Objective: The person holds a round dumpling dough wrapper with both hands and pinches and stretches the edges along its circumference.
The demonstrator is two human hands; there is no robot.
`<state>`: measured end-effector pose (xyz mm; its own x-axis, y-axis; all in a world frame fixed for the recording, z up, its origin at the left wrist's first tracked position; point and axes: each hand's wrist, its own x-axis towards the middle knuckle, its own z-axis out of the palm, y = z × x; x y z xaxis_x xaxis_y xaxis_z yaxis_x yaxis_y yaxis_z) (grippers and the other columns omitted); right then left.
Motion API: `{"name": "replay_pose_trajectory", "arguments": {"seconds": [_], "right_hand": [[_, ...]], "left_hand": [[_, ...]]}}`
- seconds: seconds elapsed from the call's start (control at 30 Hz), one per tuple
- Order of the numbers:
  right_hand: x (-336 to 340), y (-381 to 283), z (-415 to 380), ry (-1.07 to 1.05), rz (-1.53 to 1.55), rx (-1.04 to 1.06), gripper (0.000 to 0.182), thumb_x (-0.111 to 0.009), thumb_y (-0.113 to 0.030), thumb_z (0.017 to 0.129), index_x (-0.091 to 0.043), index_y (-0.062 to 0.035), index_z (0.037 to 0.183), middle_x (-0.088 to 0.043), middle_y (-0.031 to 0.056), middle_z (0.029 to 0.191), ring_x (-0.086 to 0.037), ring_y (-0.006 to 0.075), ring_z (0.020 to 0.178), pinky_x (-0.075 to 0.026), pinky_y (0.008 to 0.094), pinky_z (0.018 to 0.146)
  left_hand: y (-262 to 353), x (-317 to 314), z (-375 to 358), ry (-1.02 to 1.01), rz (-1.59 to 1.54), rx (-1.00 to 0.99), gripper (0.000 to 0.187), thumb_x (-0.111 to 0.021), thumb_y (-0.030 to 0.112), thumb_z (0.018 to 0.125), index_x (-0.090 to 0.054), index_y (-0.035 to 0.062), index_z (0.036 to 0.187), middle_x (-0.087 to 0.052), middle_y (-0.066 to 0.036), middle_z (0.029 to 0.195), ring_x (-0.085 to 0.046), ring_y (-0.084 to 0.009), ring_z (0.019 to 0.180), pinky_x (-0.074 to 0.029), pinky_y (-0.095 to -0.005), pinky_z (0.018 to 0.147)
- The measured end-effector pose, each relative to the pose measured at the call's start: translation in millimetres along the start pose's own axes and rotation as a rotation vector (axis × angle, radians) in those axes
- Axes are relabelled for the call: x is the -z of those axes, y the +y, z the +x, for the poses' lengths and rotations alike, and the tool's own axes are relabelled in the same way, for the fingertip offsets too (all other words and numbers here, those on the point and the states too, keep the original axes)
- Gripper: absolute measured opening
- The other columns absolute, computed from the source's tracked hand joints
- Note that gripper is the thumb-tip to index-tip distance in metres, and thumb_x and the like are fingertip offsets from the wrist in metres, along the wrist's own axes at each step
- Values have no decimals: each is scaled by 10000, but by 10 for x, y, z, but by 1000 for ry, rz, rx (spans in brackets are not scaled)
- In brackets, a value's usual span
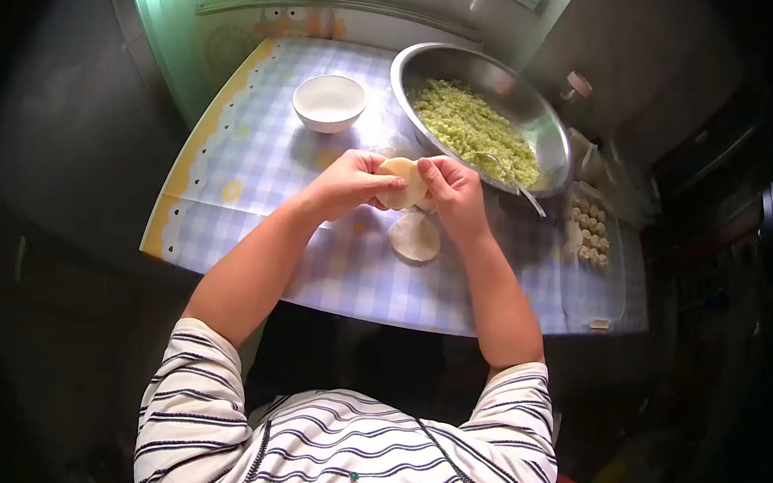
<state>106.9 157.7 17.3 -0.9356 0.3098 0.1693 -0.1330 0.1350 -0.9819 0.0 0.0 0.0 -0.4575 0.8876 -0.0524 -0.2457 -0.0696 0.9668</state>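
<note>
Between my two hands, above the table, is a round, pale dumpling wrapper (398, 192). My left hand (351, 186) pinches its left side, with the thumb lying across the front. At its upper right edge, my right hand (453, 191) grips it between thumb and fingers. Just below on the cloth lies a stack of wrappers (414, 239), partly hidden by the hands. Behind my right hand stands a large steel bowl (540, 102) of chopped green filling (471, 125). A metal spoon (524, 193) rests in it, its handle over the near rim.
A white bowl (330, 103) stands at the back left. On the right, a clear tray (591, 291) carries several small dumplings (589, 231). A jar with a pink lid (579, 85) is behind it. A blue checked tablecloth (234, 206) covers the table, whose front edge is close to my body.
</note>
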Motion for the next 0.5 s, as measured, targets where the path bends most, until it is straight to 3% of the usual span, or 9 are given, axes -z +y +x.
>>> {"name": "replay_pose_trajectory", "arguments": {"seconds": [0.3,0.5], "right_hand": [[-17,36,12,54,-175,45,178,-644,-176,831,-630,-1,800,-611,7,676,-512,47,601,-419,203,546],[5,32,4,14,-20,35,198,-612,-188,864,-621,3,815,-597,-9,683,-491,39,601,-400,195,535]], "left_hand": [[-15,36,51,-31,18,-47,299,-681,210,801,-621,-3,1002,-637,-48,857,-599,-96,734,-492,-237,633],[4,24,33,-43,-17,-48,302,-677,209,803,-616,-6,1007,-636,-57,870,-603,-101,742,-496,-237,645]]}}
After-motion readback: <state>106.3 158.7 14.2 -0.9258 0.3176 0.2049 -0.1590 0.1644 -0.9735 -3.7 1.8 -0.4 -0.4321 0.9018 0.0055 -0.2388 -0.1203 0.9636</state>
